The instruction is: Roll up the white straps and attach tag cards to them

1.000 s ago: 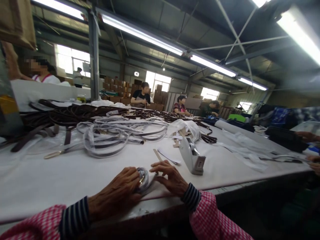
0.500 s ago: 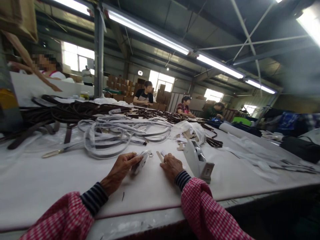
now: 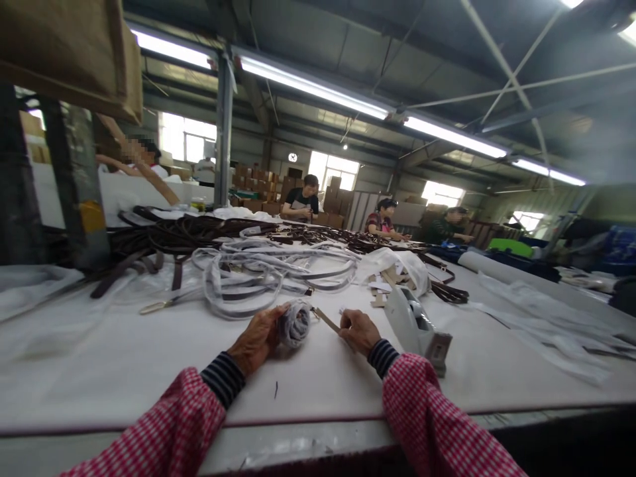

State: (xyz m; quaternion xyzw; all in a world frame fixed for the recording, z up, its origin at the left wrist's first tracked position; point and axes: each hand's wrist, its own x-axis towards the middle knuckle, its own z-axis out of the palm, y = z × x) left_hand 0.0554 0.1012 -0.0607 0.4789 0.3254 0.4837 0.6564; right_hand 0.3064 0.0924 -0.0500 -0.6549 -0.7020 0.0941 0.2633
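Observation:
My left hand is closed round a coiled strap wrapped in clear plastic, its spiral end turned toward the right. A small metal clasp shows at the coil's upper right. In my right hand a narrow beige strip is pinched, its far end reaching close to the clasp; I cannot tell if they touch. Something small and whitish sticks up by the right fingers, too small to name. Just right of that hand stands a grey tape dispenser.
Plastic-wrapped straps lie looped ahead of my hands, with a heap of dark brown straps behind. A clear bag of beige pieces sits behind the dispenser. Several people work beyond the white table. A metal post stands at left.
The view has swung left. My left hand has turned the coil so its spiral end shows, and the beige strip in my right hand now points at the clasp.

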